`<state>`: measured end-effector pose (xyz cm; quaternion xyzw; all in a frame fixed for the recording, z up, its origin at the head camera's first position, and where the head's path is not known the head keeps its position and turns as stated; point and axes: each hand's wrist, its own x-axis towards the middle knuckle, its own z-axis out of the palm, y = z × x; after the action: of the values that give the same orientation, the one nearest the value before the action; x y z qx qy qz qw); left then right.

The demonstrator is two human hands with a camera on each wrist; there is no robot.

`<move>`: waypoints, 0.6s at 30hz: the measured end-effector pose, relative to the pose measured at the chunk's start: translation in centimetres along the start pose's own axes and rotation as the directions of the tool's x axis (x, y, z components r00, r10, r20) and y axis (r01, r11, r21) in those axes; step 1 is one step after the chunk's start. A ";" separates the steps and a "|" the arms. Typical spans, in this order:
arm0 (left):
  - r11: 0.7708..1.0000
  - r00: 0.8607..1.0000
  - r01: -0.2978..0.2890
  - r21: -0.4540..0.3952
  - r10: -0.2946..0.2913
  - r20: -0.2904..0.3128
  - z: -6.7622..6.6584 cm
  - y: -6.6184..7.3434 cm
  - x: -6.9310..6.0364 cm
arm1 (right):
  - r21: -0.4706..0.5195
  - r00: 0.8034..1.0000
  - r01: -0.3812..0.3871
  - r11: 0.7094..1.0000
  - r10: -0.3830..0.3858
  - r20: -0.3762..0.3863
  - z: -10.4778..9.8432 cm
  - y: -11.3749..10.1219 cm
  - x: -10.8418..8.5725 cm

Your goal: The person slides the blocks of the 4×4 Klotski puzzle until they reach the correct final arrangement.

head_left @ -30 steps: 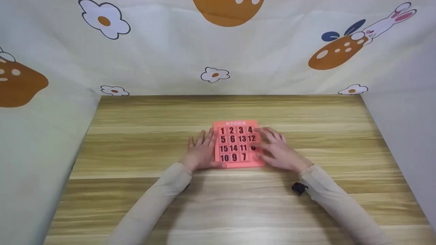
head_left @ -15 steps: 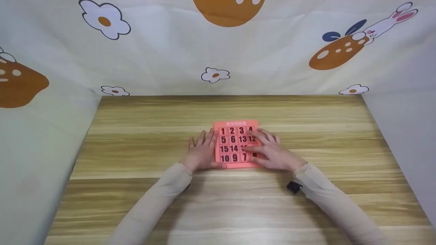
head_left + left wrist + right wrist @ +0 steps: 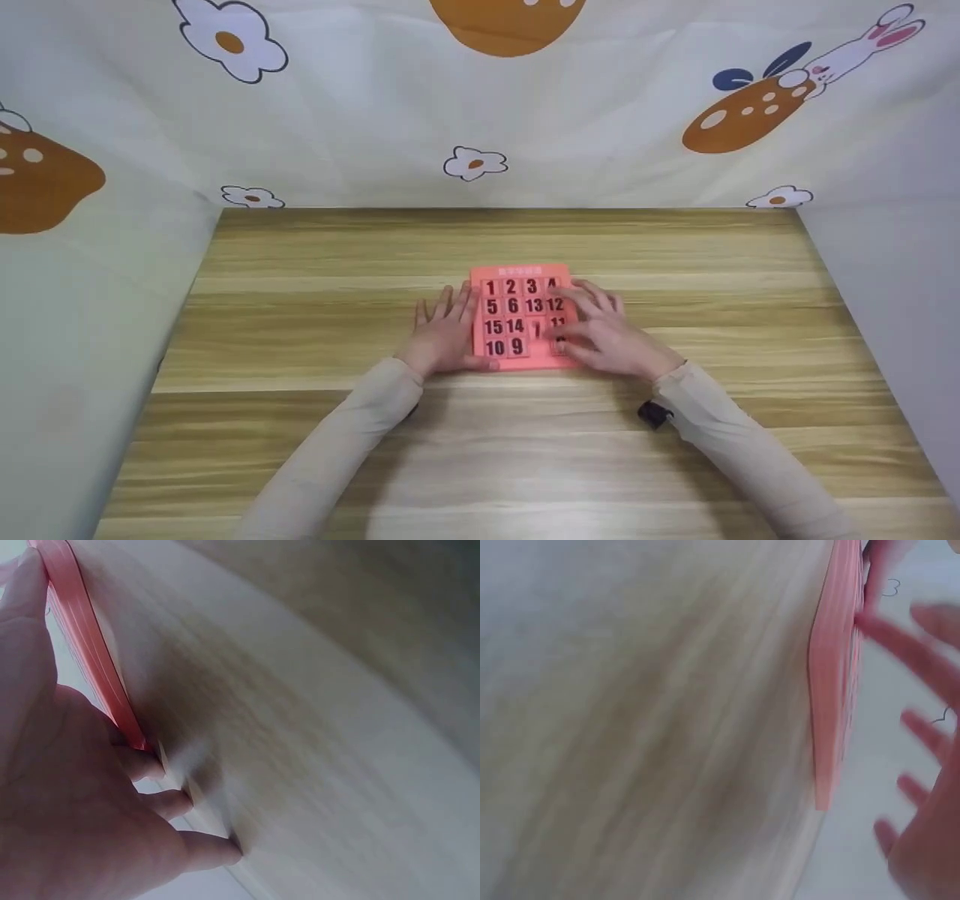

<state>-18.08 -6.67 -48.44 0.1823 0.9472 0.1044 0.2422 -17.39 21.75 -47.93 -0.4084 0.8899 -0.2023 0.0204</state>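
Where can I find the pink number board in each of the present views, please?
Head: the pink number board lies just below and right of the middle.
Left wrist: the pink number board, edge-on, upper left.
Right wrist: the pink number board, edge-on, upper right.
Shared landmark: the wood-grain table.

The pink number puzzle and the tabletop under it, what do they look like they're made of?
Pink number puzzle: probably plastic, fairly smooth, judging by its even color and straight, clean-edged sides. Tabletop: wood or wood-look laminate, satin-looking, from its streaky grain and soft glare; I can't tell which.
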 end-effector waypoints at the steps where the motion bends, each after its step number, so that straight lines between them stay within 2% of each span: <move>1: 1.000 1.000 0.000 0.003 0.000 -0.001 0.0 0.0 0.0 | -0.012 1.000 -0.022 1.000 0.021 -0.009 0.0 0.0 0.0; 4: 1.000 1.000 0.003 0.012 -0.003 -0.004 0.1 0.0 0.0 | -0.034 0.998 -0.056 0.998 0.055 -0.018 0.1 0.1 0.0; 7: 1.000 1.000 0.005 0.010 -0.005 -0.001 0.2 0.0 0.1 | -0.014 0.997 -0.074 0.997 0.074 -0.028 0.0 0.4 -0.2; 11: 1.000 1.000 0.003 0.004 -0.003 -0.002 0.2 0.0 0.1 | -0.002 0.993 -0.094 0.996 0.094 -0.078 -0.2 0.9 -0.6; 14: 1.000 1.000 0.007 0.006 -0.007 0.003 0.1 0.0 0.1 | -0.004 0.991 -0.076 0.997 0.075 -0.113 -0.2 1.2 -0.9; 18: 1.000 1.000 0.002 0.003 -0.002 0.003 0.0 0.0 -0.1 | 0.019 0.993 -0.015 1.000 0.017 -0.113 -0.1 1.4 -1.3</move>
<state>-18.04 -6.66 -48.40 0.1819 0.9472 0.1026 0.2433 -17.56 23.52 -48.51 -0.3887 0.8910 -0.2331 -0.0246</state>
